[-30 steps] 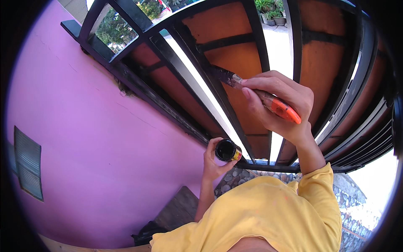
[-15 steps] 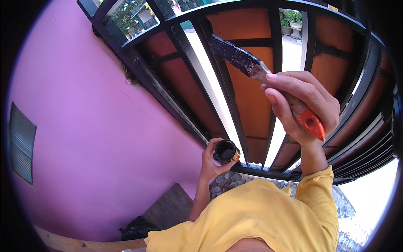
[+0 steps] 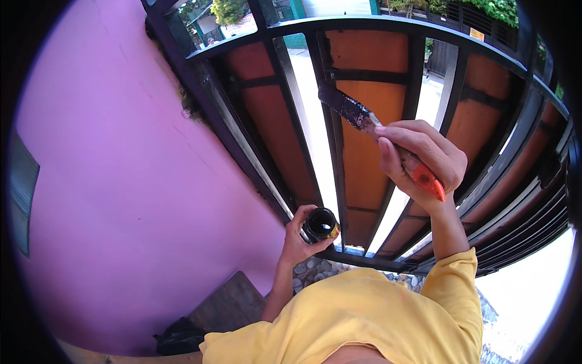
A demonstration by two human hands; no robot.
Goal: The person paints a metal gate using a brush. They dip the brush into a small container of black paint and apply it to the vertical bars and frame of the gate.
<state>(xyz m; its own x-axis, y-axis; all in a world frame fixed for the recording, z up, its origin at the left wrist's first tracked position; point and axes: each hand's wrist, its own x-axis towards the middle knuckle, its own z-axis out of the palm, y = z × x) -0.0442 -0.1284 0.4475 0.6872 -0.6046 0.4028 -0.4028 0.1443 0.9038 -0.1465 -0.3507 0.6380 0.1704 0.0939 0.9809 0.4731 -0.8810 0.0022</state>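
Note:
My right hand [image 3: 427,155] is closed around the handle of a paintbrush [image 3: 357,115], whose red handle end sticks out below the palm. Dark paint coats its bristles, and their tip meets a black upright bar of the gate [image 3: 333,139]. Lower down, my left hand [image 3: 298,239] grips a small open paint can [image 3: 321,223], its mouth facing up with black paint inside. Orange-brown panels [image 3: 371,158] fill the gate between its black bars.
A pink wall [image 3: 133,200] stands to the left, with a louvred vent [image 3: 21,188] in it. At the wall's foot are a dark board [image 3: 227,303] and a black plastic bag [image 3: 179,337]. Rounded stones [image 3: 312,273] lie below the gate. Street and plants show beyond.
My right hand and the brush have moved left and slightly down the gate's bar. The view has shifted, showing more of the street. The left hand still holds the can.

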